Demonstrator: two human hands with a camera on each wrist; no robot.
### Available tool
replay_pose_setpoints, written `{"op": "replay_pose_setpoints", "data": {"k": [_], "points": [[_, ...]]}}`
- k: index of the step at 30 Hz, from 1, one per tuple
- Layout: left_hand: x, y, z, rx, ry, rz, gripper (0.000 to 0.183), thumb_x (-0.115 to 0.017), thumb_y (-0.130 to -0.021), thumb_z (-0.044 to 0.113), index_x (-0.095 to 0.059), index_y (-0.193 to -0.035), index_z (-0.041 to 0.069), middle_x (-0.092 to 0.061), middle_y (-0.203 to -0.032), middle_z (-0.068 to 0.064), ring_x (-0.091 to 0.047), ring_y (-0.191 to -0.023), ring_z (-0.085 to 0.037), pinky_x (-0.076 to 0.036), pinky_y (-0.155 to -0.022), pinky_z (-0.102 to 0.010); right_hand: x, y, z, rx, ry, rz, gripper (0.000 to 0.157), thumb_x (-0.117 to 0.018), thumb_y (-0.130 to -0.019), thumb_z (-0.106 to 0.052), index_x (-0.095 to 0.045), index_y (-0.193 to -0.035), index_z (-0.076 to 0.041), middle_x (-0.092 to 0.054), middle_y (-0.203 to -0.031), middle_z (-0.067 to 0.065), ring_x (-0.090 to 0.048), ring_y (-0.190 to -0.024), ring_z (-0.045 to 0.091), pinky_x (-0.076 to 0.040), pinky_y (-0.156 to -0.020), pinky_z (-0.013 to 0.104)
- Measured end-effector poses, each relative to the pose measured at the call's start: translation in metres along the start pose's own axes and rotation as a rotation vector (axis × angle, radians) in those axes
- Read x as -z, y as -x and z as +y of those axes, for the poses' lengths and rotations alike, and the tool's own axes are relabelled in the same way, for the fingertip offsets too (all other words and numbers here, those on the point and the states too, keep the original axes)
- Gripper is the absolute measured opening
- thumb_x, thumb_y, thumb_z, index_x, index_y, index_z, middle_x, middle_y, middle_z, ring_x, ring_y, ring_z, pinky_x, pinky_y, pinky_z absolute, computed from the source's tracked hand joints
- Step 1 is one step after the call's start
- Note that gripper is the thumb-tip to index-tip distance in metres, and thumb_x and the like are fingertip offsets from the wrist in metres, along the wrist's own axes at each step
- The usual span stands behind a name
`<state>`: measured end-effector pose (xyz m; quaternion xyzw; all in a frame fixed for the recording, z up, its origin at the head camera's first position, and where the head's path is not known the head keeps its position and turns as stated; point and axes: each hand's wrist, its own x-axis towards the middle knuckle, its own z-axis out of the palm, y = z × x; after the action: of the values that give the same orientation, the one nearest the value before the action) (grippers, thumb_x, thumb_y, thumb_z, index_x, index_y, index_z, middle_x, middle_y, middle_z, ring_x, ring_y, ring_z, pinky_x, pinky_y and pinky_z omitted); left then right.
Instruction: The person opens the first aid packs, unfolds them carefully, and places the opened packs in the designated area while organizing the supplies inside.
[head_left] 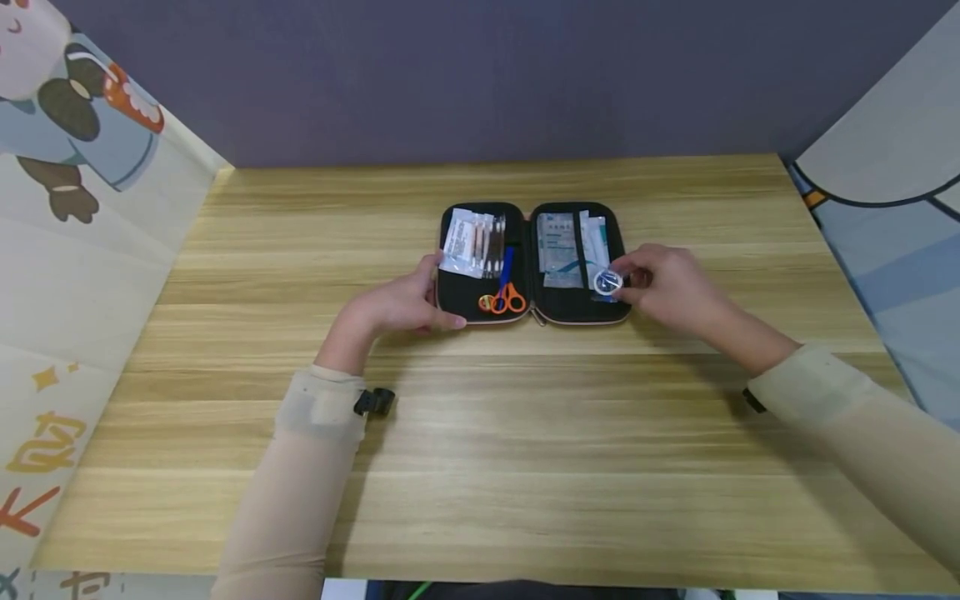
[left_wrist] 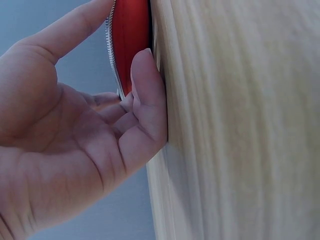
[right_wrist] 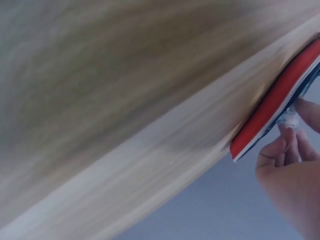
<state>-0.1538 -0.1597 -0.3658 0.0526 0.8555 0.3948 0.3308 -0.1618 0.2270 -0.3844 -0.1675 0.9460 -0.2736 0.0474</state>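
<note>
An unzipped first-aid case (head_left: 468, 292) lies spread flat on the table, red outside and black inside. My left hand (head_left: 397, 304) holds its left half by the near left corner, fingers bent along the red side (left_wrist: 132, 40). Over the right half, my right hand (head_left: 675, 287) pinches a small round white roll in clear wrapping (head_left: 607, 282) between thumb and fingers. Orange-handled scissors (head_left: 514, 297) with a blue blade cover are in the left half, beside wrapped cotton swabs (head_left: 489, 246) and a small round item (head_left: 486, 303). Flat packets (head_left: 557, 246) sit under a black strap (head_left: 581, 250) on the right.
The wood-grain table (head_left: 480, 467) extends around the case on all sides. A dark purple panel (head_left: 480, 83) stands along its far edge. Printed cloths hang at the left (head_left: 75, 292) and right (head_left: 892, 225).
</note>
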Motion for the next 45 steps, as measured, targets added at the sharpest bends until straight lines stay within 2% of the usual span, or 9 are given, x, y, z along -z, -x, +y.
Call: {"op": "replay_pose_setpoints", "data": {"k": [5,12,19,22,28,33,37,41,45], "points": [[-0.001,-0.001,0.001,-0.007,0.001,-0.005,0.129,-0.086,-0.091,0.033,0.013,-0.171,0.022,-0.053,-0.148,-0.021,-0.061,-0.125,-0.032,-0.062,-0.096,-0.041,0.001,0.002,-0.001,-0.053,0.005,-0.034,0.033,-0.085,-0.090,-0.016,-0.077,-0.117,0.001,-0.072,-0.099,0.017,-0.061,-0.085,0.026,-0.045,-0.066,0.030],[0.000,-0.002,0.001,-0.008,-0.018,0.005,0.130,-0.087,-0.090,0.034,0.013,-0.171,0.020,-0.054,-0.147,-0.020,-0.063,-0.121,-0.031,-0.062,-0.093,-0.039,0.002,0.002,-0.002,-0.024,0.078,-0.019,0.032,-0.083,-0.091,-0.017,-0.075,-0.117,0.001,-0.071,-0.102,0.017,-0.062,-0.085,0.027,-0.047,-0.070,0.036],[-0.001,-0.004,0.001,-0.012,-0.026,0.001,0.130,-0.087,-0.089,0.036,0.013,-0.171,0.020,-0.055,-0.146,-0.019,-0.063,-0.120,-0.030,-0.061,-0.093,-0.039,0.005,0.001,0.006,-0.089,-0.076,-0.103,0.032,-0.083,-0.091,-0.014,-0.076,-0.120,-0.002,-0.071,-0.101,0.015,-0.060,-0.088,0.026,-0.048,-0.067,0.027],[-0.001,-0.002,0.002,-0.005,-0.032,0.005,0.129,-0.087,-0.089,0.035,0.012,-0.171,0.021,-0.054,-0.148,-0.020,-0.063,-0.123,-0.031,-0.062,-0.094,-0.040,0.007,0.001,0.007,-0.107,-0.094,-0.152,0.032,-0.084,-0.092,-0.016,-0.077,-0.122,-0.006,-0.071,-0.100,0.013,-0.058,-0.087,0.025,-0.046,-0.065,0.027],[0.000,-0.003,0.001,0.001,-0.039,0.010,0.128,-0.087,-0.090,0.035,0.012,-0.171,0.020,-0.053,-0.149,-0.021,-0.063,-0.124,-0.032,-0.061,-0.096,-0.041,-0.002,-0.002,0.003,-0.040,-0.041,-0.163,0.034,-0.084,-0.093,-0.022,-0.078,-0.124,-0.011,-0.066,-0.088,0.008,-0.051,-0.076,0.022,-0.039,-0.060,0.030],[-0.001,-0.002,0.000,0.002,-0.045,0.010,0.129,-0.087,-0.090,0.035,0.012,-0.171,0.019,-0.054,-0.149,-0.021,-0.063,-0.123,-0.031,-0.060,-0.096,-0.040,-0.008,-0.005,-0.004,0.018,-0.003,-0.143,0.036,-0.084,-0.092,-0.019,-0.076,-0.126,-0.010,-0.070,-0.105,0.012,-0.054,-0.084,0.023,-0.043,-0.072,0.035],[-0.001,-0.001,0.000,0.004,-0.047,0.009,0.129,-0.087,-0.090,0.036,0.012,-0.171,0.020,-0.055,-0.148,-0.020,-0.063,-0.125,-0.032,-0.061,-0.097,-0.041,-0.007,-0.003,-0.001,0.058,-0.015,-0.143,0.039,-0.084,-0.093,-0.018,-0.075,-0.130,-0.009,-0.072,-0.113,0.011,-0.055,-0.085,0.022,-0.045,-0.072,0.034],[0.000,-0.001,0.000,-0.001,-0.046,0.008,0.128,-0.087,-0.090,0.036,0.011,-0.171,0.020,-0.055,-0.147,-0.020,-0.063,-0.124,-0.032,-0.061,-0.097,-0.041,0.000,0.000,0.008,0.047,-0.036,-0.164,0.041,-0.082,-0.095,-0.019,-0.074,-0.134,-0.009,-0.073,-0.116,0.013,-0.056,-0.088,0.022,-0.045,-0.069,0.030],[0.001,-0.002,-0.002,-0.007,-0.038,0.006,0.129,-0.087,-0.090,0.035,0.012,-0.171,0.019,-0.056,-0.146,-0.019,-0.063,-0.124,-0.031,-0.061,-0.096,-0.041,0.004,-0.002,0.011,0.037,-0.015,-0.128,0.031,-0.080,-0.096,-0.016,-0.078,-0.126,-0.009,-0.075,-0.115,0.014,-0.061,-0.091,0.023,-0.048,-0.070,0.031]]}}
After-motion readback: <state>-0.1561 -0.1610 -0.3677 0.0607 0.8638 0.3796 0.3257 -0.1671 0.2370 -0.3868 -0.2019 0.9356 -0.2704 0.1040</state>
